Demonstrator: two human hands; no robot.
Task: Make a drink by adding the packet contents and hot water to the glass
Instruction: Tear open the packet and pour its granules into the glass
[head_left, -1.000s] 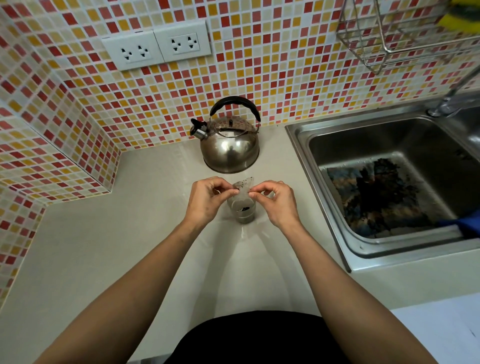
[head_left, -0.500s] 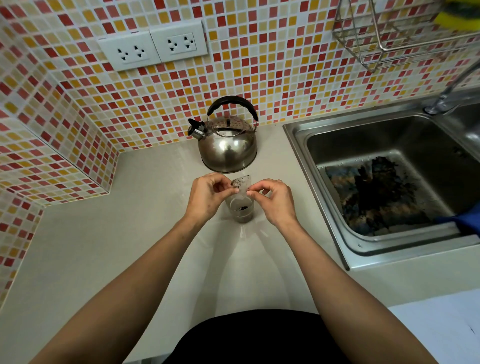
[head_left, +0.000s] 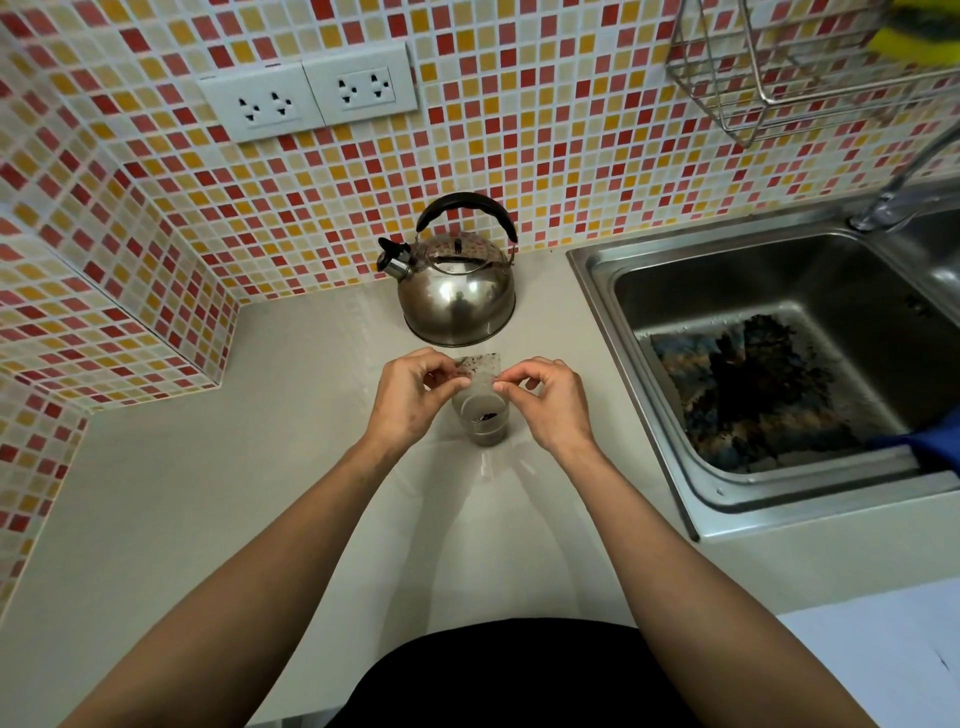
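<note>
While the packet (head_left: 480, 368) hangs pinched over the glass (head_left: 484, 420), my left hand (head_left: 410, 402) and right hand (head_left: 550, 402) clamp thumb and fingertips on its edges; dark bits lie inside the glass, which stands on the beige counter (head_left: 218, 493), kettle (head_left: 457, 291) behind, steel sink (head_left: 670, 467) right, mosaic wall tiles (head_left: 545, 130) beyond

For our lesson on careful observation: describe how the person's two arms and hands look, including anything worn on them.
Both forearms are bare up to the frame's edge, with no sleeves in view. The left hand and right hand wear no gloves, rings, watch or bracelets that can be seen. The fingers have short, unpainted nails. A black garment covers the torso below.
</note>
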